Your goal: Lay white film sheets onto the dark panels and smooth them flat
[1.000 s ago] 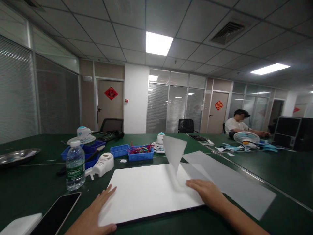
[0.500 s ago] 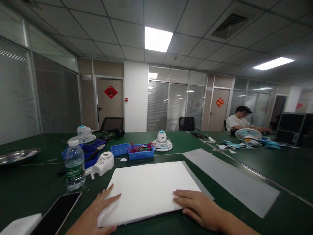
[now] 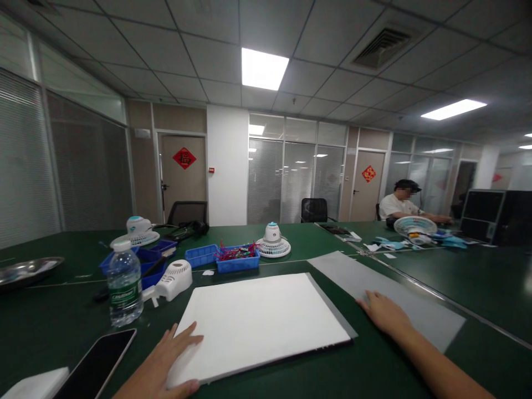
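Observation:
A thick white rectangular panel or stack of sheets lies on the green table, with a thin grey strip showing along its right edge. My left hand rests on its near left corner, fingers spread and thumb at the front edge. To the right of the panel, my right hand is over the near long edge of a grey translucent sheet. Its fingers reach out to the left with small gaps; whether they touch the sheet is hard to tell.
A water bottle, a phone and a white fan part stand or lie on the left. Behind are blue trays, one with red wires, and small white fans. Another person sits far right.
My right hand has left the white panel's front right part and moved right and away from me to the grey sheet. My left hand stays on the panel. The view has shifted slightly.

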A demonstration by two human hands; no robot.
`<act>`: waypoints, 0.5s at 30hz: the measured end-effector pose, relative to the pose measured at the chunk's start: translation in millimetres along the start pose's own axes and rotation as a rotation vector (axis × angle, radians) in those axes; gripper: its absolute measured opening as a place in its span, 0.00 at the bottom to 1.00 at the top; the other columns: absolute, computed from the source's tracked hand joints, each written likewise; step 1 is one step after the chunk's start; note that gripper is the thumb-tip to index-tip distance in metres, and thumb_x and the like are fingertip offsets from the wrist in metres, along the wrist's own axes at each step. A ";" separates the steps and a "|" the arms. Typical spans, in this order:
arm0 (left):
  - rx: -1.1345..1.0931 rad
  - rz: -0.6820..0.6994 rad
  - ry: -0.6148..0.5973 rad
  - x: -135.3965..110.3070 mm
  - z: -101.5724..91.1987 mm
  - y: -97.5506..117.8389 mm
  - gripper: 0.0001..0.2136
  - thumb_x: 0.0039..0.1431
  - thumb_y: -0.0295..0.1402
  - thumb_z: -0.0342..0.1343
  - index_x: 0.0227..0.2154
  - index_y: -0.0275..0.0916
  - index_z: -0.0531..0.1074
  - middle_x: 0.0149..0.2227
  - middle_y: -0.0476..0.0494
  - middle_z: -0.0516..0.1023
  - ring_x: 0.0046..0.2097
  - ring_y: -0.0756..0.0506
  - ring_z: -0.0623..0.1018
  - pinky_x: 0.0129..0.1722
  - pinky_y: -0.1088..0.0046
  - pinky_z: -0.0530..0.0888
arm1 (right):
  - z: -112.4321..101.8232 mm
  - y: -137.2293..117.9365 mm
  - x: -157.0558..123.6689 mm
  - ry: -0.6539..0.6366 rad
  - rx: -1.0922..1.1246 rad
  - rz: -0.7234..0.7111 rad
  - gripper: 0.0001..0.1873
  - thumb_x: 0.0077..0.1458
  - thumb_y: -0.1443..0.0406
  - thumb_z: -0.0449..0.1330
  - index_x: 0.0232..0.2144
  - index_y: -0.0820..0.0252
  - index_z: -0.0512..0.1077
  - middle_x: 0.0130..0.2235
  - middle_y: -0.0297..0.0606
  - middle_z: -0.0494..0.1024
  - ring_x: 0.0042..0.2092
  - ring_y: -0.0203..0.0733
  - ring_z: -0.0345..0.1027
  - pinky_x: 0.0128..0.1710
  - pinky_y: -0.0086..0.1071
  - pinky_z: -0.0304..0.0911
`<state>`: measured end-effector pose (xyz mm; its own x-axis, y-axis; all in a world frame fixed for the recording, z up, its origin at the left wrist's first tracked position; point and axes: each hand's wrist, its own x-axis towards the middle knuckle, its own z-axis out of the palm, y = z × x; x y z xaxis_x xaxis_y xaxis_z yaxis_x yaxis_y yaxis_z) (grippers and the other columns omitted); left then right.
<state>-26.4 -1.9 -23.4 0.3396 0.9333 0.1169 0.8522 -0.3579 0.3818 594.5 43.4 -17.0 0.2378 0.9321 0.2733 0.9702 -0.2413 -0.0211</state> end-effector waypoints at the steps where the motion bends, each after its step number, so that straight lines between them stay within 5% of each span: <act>1: -0.006 0.002 -0.006 -0.8 -1.4 0.3 0.35 0.55 0.59 0.56 0.64 0.57 0.62 0.72 0.49 0.52 0.71 0.29 0.45 0.66 0.40 0.52 | -0.5 -0.8 -1.6 -0.017 -0.003 -0.002 0.24 0.65 0.56 0.48 0.49 0.68 0.75 0.49 0.61 0.78 0.52 0.62 0.74 0.48 0.51 0.67; 5: -0.024 0.024 -0.021 -3.7 -7.5 3.2 0.32 0.56 0.57 0.56 0.64 0.60 0.63 0.71 0.51 0.53 0.71 0.29 0.46 0.65 0.38 0.53 | -3.9 -19.1 -6.7 -0.034 -0.018 -0.029 0.17 0.65 0.66 0.46 0.39 0.62 0.75 0.40 0.52 0.81 0.44 0.56 0.78 0.42 0.45 0.67; 15: 0.028 -0.067 0.072 -2.8 -7.4 13.2 0.28 0.63 0.54 0.49 0.62 0.49 0.68 0.70 0.49 0.57 0.70 0.33 0.54 0.66 0.48 0.57 | -23.5 -68.2 -26.0 0.101 0.002 -0.089 0.18 0.67 0.65 0.41 0.53 0.59 0.65 0.43 0.47 0.82 0.40 0.54 0.78 0.36 0.40 0.65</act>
<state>-19.1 -9.0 -11.9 0.2531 0.9545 0.1576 0.8830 -0.2945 0.3654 521.0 29.2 -0.1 0.1455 0.9176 0.3699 0.9873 -0.1586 0.0053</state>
